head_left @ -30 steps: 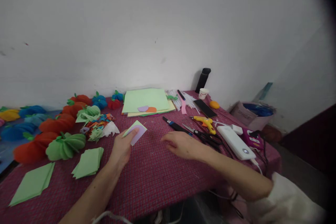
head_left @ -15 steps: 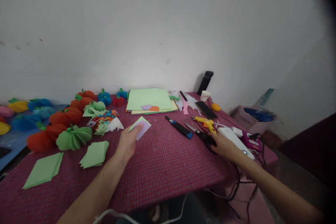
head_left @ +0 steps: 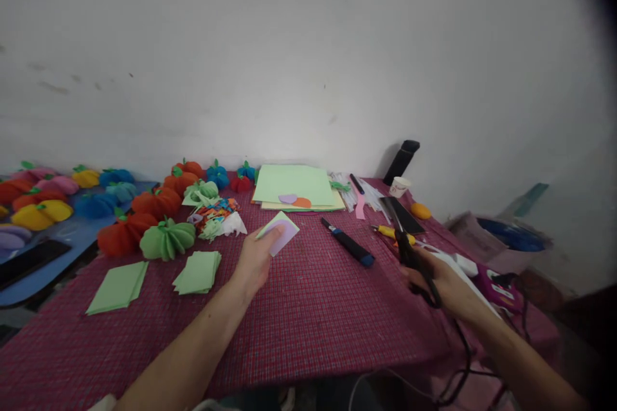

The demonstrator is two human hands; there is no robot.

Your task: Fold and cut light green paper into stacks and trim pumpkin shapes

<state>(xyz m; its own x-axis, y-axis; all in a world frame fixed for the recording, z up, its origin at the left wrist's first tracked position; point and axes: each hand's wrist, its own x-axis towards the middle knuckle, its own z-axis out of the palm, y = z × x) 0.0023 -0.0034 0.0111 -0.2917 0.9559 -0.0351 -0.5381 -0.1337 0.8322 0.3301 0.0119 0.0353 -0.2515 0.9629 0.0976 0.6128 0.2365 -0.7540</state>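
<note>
My left hand (head_left: 257,259) pinches a few small paper pieces, a lilac rounded one (head_left: 283,237) lying against light green squares (head_left: 278,218). In my right hand (head_left: 441,282) is a pair of black-handled scissors (head_left: 415,266), lifted off the table with the blades pointing up and away. Behind the scissors lies a yellow glue gun (head_left: 388,232), partly hidden. Between my hands a dark utility knife (head_left: 348,242) rests on the checked cloth. Two stacks of green paper squares (head_left: 197,271) lie left of my left hand.
Paper pumpkins (head_left: 168,239) crowd the left side beside a heap of paper scraps (head_left: 212,213). Large coloured sheets (head_left: 294,183) lie at the back. On the right are a phone (head_left: 407,218), a paper cup (head_left: 399,187), a purple power strip (head_left: 499,289) and hanging cables.
My right hand has picked the scissors up off the table. The left hand still holds the paper pieces. The view has turned somewhat to the left.
</note>
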